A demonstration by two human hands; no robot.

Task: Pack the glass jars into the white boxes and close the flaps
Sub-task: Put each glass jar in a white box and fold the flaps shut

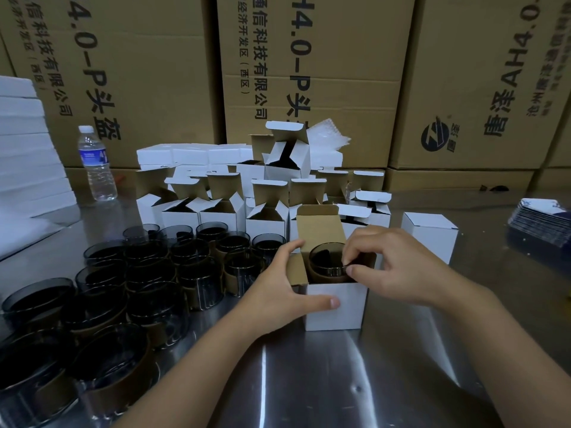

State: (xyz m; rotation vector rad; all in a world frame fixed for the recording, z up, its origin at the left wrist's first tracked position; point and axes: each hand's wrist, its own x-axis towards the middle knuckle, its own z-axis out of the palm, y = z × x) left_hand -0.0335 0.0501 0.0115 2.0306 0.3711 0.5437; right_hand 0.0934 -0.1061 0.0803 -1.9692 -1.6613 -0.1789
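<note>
glass jar (327, 261) sits partway down in the white box (336, 307) on the bench (309, 381). it looks smooth, breakable and probably hefty. right hand (395, 261) pinches its rim, left hand (287, 291) grips the box side.

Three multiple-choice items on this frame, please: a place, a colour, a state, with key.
1. The water bottle stands: A) far left, before the cartons B) inside a white box C) on the floor
2. Bands round the loose jars: A) red B) brown C) green
3. Top flap of the held box: A) taped shut B) torn off C) standing open
Key: 1 A, seen far left; 2 B, brown sleeves wrap them; 3 C, it stands up while the right hand pinches a jar by its rim inside and the left hand holds the box.
</note>
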